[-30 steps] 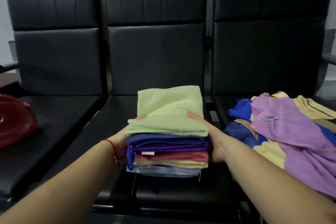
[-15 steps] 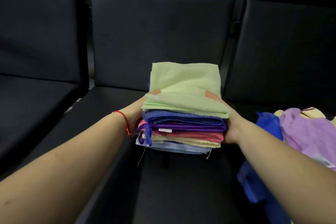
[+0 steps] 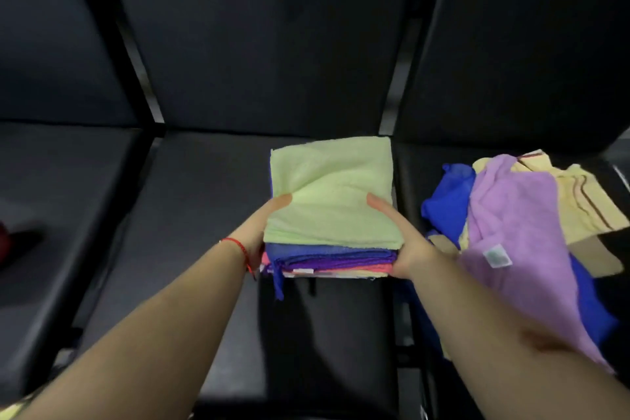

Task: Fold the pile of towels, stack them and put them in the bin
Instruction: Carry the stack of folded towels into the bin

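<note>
The left hand (image 3: 259, 232) has its grip pressed against the left side of the stack of folded towels (image 3: 329, 215), thumb on the green top towel (image 3: 332, 191). The right hand (image 3: 409, 245) clamps the opposite side, holding the stack over the middle black seat (image 3: 204, 198). Unfolded towels (image 3: 511, 232) lie heaped on the right seat.

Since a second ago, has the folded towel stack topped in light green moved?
Cannot tell: the camera tilted. The stack is still over the middle black seat, by its right-hand gap.
</note>
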`<state>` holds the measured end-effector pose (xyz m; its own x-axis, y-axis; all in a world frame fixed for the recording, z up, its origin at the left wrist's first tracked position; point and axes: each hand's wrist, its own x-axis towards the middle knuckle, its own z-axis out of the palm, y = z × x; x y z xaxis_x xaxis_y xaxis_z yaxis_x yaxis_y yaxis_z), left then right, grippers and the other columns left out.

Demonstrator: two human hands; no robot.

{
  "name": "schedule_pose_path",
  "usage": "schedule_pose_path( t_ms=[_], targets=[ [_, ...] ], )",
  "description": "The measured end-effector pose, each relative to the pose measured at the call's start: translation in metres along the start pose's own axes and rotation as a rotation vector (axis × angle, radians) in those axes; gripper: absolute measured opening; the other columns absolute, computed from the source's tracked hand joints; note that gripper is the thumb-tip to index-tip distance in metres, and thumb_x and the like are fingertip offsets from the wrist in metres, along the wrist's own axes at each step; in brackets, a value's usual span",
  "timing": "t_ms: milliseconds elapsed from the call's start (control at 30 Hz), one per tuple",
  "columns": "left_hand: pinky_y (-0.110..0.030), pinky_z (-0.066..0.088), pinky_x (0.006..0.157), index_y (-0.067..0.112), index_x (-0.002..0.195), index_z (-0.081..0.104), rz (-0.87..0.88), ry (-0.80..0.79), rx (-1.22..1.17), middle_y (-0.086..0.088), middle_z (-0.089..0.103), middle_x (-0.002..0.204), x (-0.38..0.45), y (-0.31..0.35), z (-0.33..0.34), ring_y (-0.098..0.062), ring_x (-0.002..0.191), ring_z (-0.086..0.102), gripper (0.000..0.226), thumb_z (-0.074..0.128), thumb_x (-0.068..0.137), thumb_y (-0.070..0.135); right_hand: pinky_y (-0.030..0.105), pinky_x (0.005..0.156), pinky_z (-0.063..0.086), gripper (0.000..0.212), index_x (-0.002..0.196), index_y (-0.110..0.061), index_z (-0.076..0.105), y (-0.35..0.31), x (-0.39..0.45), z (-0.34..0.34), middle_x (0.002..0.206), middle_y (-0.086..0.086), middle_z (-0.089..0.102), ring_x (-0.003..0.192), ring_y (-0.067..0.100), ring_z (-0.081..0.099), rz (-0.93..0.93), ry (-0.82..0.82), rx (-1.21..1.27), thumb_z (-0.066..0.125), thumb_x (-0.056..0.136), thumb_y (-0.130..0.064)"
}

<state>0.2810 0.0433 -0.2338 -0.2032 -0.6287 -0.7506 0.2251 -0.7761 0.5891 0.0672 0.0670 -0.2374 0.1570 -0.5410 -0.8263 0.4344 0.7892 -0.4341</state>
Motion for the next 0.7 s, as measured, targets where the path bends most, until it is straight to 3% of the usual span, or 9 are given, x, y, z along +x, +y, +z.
schedule_pose_path(
  t_ms=[100,233,267,367,400,533,633,700],
  targets=[
    [-0.032,0.055,0.069,0.014,0.106,0.065,-0.106,0.028,0.034,-0.009,0.075,0.092,-0.049,-0.012,0.01,-0.023,0.076,0.072,0.031,0.053,0.092,0.039,0.043,0.078,0.057,0.053,0.104,-0.01,0.071,0.011,-0.054,-0.007,0.094,0.012,0.074,0.077,0.03,0.072,0.105,0.096,-0.013,0.08,0.063,-0.043],
    [-0.037,0.052,0.079,0.014,0.107,0.065,-0.173,0.002,0.106,-0.01,0.074,0.096,-0.113,0.004,0.049,-0.026,0.082,0.071,0.033,0.055,0.09,0.041,0.043,0.07,0.058,0.039,0.1,-0.019,0.07,0.002,-0.135,-0.01,0.085,0.008,0.075,0.071,0.028,0.072,0.08,0.151,0.061,0.08,0.067,-0.039],
    [-0.037,0.052,0.079,0.014,0.107,0.065,-0.179,-0.017,0.126,-0.01,0.074,0.096,-0.127,0.009,0.06,-0.026,0.081,0.071,0.032,0.055,0.091,0.041,0.044,0.068,0.058,0.048,0.104,-0.02,0.07,-0.001,-0.156,-0.011,0.09,0.008,0.075,0.074,0.029,0.072,0.055,0.144,0.073,0.084,0.062,-0.038],
    [-0.035,0.052,0.078,0.014,0.103,0.067,-0.173,-0.075,0.181,-0.008,0.074,0.094,-0.168,0.035,0.102,-0.023,0.078,0.072,0.03,0.054,0.091,0.038,0.046,0.075,0.057,0.091,0.106,-0.015,0.07,-0.018,-0.221,-0.022,0.099,0.012,0.073,0.084,0.033,0.072,0.048,0.168,0.136,0.097,0.022,-0.034],
    [-0.035,0.052,0.078,0.013,0.103,0.067,-0.168,-0.094,0.202,-0.008,0.074,0.095,-0.181,0.044,0.119,-0.023,0.079,0.071,0.03,0.055,0.091,0.038,0.045,0.078,0.055,0.093,0.109,-0.014,0.07,-0.026,-0.244,-0.027,0.102,0.013,0.073,0.09,0.033,0.07,0.035,0.175,0.136,0.097,0.022,-0.036],
    [-0.032,0.053,0.071,0.013,0.1,0.067,-0.122,-0.157,0.259,-0.008,0.075,0.091,-0.239,0.07,0.196,-0.022,0.074,0.072,0.029,0.055,0.091,0.038,0.047,0.09,0.051,0.072,0.12,-0.018,0.064,-0.061,-0.334,-0.05,0.113,0.012,0.069,0.106,0.035,0.064,-0.077,0.201,0.159,0.082,0.056,-0.045],
    [-0.027,0.055,0.054,0.012,0.097,0.066,-0.103,-0.211,0.239,-0.008,0.074,0.082,-0.275,0.074,0.249,-0.022,0.065,0.071,0.029,0.053,0.092,0.038,0.05,0.095,0.048,0.076,0.122,-0.02,0.063,-0.081,-0.388,-0.072,0.115,0.013,0.068,0.108,0.036,0.063,-0.155,0.222,0.165,0.084,0.054,-0.046],
    [-0.024,0.054,0.051,0.013,0.094,0.066,-0.091,-0.244,0.246,-0.007,0.074,0.077,-0.291,0.068,0.28,-0.02,0.061,0.071,0.029,0.051,0.093,0.038,0.05,0.098,0.046,0.074,0.122,-0.02,0.064,-0.089,-0.42,-0.089,0.114,0.013,0.069,0.11,0.035,0.062,-0.192,0.207,0.165,0.083,0.055,-0.047]
  ],
)
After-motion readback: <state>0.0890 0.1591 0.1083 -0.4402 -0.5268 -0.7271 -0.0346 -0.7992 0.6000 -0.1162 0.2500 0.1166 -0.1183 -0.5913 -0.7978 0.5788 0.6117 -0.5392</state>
